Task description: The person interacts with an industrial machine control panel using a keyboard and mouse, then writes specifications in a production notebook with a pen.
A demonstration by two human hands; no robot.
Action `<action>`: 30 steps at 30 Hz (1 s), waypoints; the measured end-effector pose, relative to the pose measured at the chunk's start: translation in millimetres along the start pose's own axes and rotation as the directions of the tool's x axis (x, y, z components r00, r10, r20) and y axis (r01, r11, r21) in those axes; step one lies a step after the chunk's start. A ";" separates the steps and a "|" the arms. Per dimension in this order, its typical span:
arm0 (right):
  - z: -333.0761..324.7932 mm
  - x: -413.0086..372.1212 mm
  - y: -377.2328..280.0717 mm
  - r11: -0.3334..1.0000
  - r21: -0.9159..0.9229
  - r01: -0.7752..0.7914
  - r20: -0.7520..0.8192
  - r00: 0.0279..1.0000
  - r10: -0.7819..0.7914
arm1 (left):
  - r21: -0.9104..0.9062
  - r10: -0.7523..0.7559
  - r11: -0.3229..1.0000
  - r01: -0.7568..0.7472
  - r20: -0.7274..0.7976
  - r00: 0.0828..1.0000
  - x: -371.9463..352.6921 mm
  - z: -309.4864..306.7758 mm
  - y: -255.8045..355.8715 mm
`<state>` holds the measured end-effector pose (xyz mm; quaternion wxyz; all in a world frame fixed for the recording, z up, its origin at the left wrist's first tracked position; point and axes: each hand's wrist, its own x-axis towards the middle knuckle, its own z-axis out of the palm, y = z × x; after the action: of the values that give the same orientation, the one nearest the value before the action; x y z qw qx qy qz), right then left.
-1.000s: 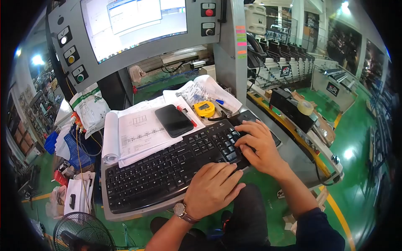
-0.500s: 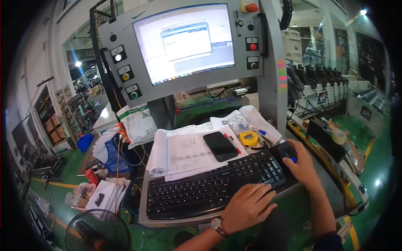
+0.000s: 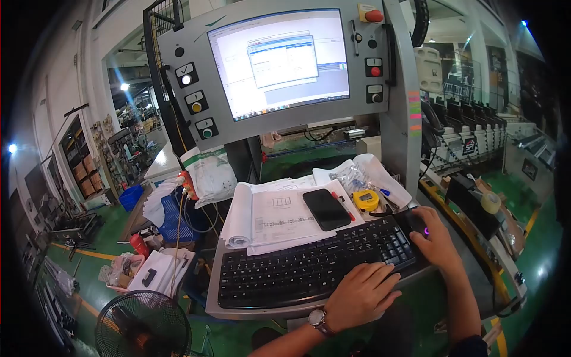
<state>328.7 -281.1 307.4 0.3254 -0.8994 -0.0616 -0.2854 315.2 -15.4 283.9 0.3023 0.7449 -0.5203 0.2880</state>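
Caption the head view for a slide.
Left hand at the keyboard, right hand on the mouse, below a lit screen.

The person's right hand (image 3: pixel 437 238) is over the mouse (image 3: pixel 416 222) just beside the black keyboard (image 3: pixel 285 268), while the left hand (image 3: pixel 363 294), with a watch (image 3: pixel 317 318) at its wrist, rests at the keyboard's near edge. Behind the keys I can see a black phone (image 3: pixel 326 209) lying on the printed drawings (image 3: pixel 279 223), a red pen (image 3: pixel 343 206) right alongside it and a yellow tape measure (image 3: pixel 365 200) near that. Above it all, the lit screen (image 3: pixel 282 62) shows overlapping windows.
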 end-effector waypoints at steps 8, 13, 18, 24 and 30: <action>0.7 0.0 4.2 1.000 0.006 0.003 0.008 1.000 -0.003 | 0.012 -0.001 1.000 0.001 0.005 1.000 0.1 -0.2 0.4; -0.2 -0.4 3.7 1.000 -0.012 0.006 0.017 1.000 -0.006 | 0.008 -0.005 1.000 0.005 0.004 1.000 -0.5 0.9 -0.1; 0.1 0.0 3.0 1.000 -0.001 0.002 0.004 1.000 -0.002 | 0.011 -0.003 1.000 0.003 0.007 1.000 0.7 -0.7 0.7; 0.3 -1.9 5.3 1.000 -0.023 -0.015 -0.057 0.998 0.013 | 0.026 -0.007 1.000 0.007 0.006 1.000 1.3 -0.8 0.5; 0.7 -1.9 8.6 0.998 -0.019 -0.053 -0.078 0.996 0.052 | 0.049 -0.021 0.999 0.019 0.032 0.999 2.2 -1.6 0.9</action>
<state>330.0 -287.2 301.1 0.3252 -0.8924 -0.0224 -0.3120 314.8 -15.8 286.7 0.2787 0.7618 -0.5105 0.2854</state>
